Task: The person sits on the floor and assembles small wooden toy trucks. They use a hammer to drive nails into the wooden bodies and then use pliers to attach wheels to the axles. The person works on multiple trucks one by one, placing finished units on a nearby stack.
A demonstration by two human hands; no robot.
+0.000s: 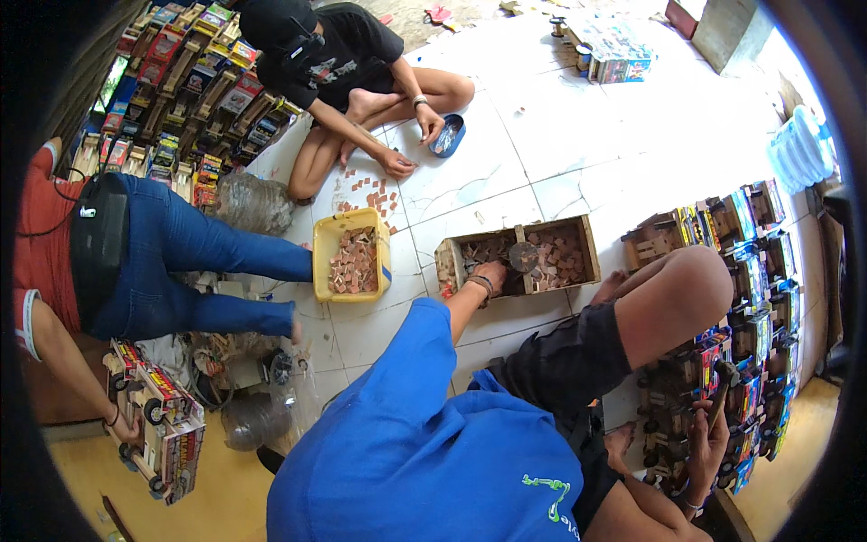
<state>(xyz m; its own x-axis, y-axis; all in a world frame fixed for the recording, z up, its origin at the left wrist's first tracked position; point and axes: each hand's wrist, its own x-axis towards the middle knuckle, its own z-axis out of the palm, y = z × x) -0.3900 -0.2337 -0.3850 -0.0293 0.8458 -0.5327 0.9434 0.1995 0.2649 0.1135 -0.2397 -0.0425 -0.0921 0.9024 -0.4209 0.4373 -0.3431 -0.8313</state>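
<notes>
My left hand [489, 276] reaches into the left part of a divided wooden box [591, 249], its fingers curled down among small reddish-brown flat pieces [558, 260]. What the fingertips hold is hidden. A dark round disc [523, 256] sits at the box's divider. At the lower right, my right hand [708, 444] is wrapped round the handle of a hammer [722, 388], head up, beside my bent knee. Left of the box stands a yellow plastic tub [386, 282] filled with similar brown pieces.
A seated person [348, 63] across from me handles things near a blue oval container [459, 135]; brown pieces [370, 194] lie scattered there. Another person at left grips a wooden toy truck [163, 425]. Rows of toy trucks [750, 298] line the right, more [181, 90] the far left.
</notes>
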